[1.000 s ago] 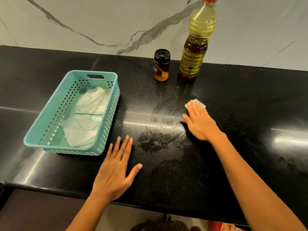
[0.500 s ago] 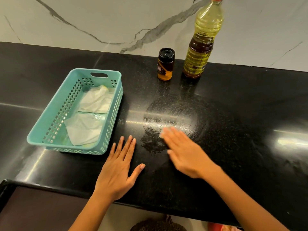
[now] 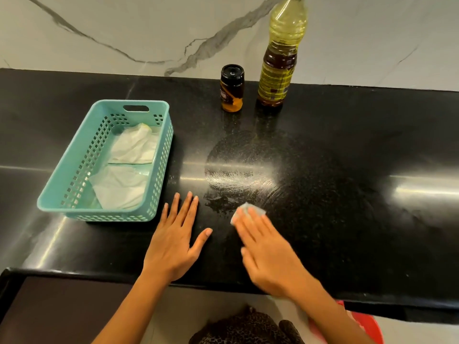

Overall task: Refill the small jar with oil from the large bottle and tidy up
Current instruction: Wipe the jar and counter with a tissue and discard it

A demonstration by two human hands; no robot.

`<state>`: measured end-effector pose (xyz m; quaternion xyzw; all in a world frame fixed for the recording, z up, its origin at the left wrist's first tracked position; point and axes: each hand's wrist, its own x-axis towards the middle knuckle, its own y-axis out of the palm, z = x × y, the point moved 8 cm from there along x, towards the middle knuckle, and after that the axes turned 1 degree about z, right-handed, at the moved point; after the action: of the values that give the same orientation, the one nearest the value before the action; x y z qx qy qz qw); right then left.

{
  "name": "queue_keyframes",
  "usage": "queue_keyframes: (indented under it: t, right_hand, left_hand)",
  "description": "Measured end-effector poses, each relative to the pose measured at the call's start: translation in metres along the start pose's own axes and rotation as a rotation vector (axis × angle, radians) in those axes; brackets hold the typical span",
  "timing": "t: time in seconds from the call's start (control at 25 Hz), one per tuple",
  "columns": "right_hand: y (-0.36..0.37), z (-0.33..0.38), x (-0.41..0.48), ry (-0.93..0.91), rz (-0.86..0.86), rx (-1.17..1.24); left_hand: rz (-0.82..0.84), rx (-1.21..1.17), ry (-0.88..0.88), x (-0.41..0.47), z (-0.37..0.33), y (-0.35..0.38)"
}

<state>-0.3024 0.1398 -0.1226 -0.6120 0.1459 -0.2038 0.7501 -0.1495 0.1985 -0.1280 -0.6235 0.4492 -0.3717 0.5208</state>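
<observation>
The small jar (image 3: 232, 88), black-lidded and holding amber oil, stands at the back of the black counter. Just right of it stands the large oil bottle (image 3: 280, 58), its cap cut off by the frame's top. My right hand (image 3: 267, 249) lies flat and blurred on a small white tissue (image 3: 249, 210), pressing it to the counter near a smeared, wiped patch (image 3: 238, 175). My left hand (image 3: 175, 240) rests flat on the counter with fingers spread, holding nothing, just left of the right hand.
A teal perforated basket (image 3: 74, 170) with crumpled used tissues (image 3: 129, 167) sits at the left, close to my left hand. The counter's front edge (image 3: 74, 274) runs below my wrists. A marble wall backs the counter.
My right hand slid the tissue from near the bottle toward me and leftward, leaving a wiped smear. My left hand stayed in place.
</observation>
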Motion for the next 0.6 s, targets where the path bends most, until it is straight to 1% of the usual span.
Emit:
queue_keyframes:
  t: [0.08,0.12,0.2,0.28,0.32,0.36,0.4,0.48,0.52,0.6]
  right_hand:
    - [-0.002,0.000,-0.035,-0.065,0.039,0.018]
    - [-0.008,-0.017,-0.044,-0.046,0.023,-0.002]
    - [-0.018,-0.069,-0.043,0.092,-0.016,-0.075]
    - [-0.028,-0.119,-0.025,0.305,-0.039,-0.086]
    - [-0.026,-0.131,-0.012,0.391,-0.026,-0.073]
    - [-0.022,-0.128,0.003,0.430,-0.012,-0.065]
    - [-0.020,-0.111,0.018,0.419,-0.022,-0.042]
    - [-0.006,-0.048,0.036,0.282,-0.009,-0.031]
    - [0.003,-0.010,0.032,0.201,0.006,-0.048]
    - [0.013,0.055,0.003,0.044,-0.018,-0.058]
  left_hand:
    - [-0.001,-0.007,0.000,0.000,0.000,-0.001]
    - [0.003,-0.021,-0.001,0.000,-0.001,-0.001]
    - [0.001,-0.081,-0.005,0.002,-0.002,-0.002]
    - [-0.017,-0.151,-0.009,-0.002,-0.004,-0.005]
    - [-0.036,-0.170,-0.015,-0.009,-0.004,-0.007]
    - [-0.063,-0.166,-0.018,-0.019,-0.003,-0.008]
    - [-0.089,-0.138,-0.021,-0.031,-0.001,-0.008]
    - [-0.122,-0.067,-0.042,-0.054,0.007,-0.006]
    - [-0.132,-0.045,-0.054,-0.064,0.012,-0.005]
    - [-0.156,-0.013,-0.054,-0.077,0.020,-0.004]
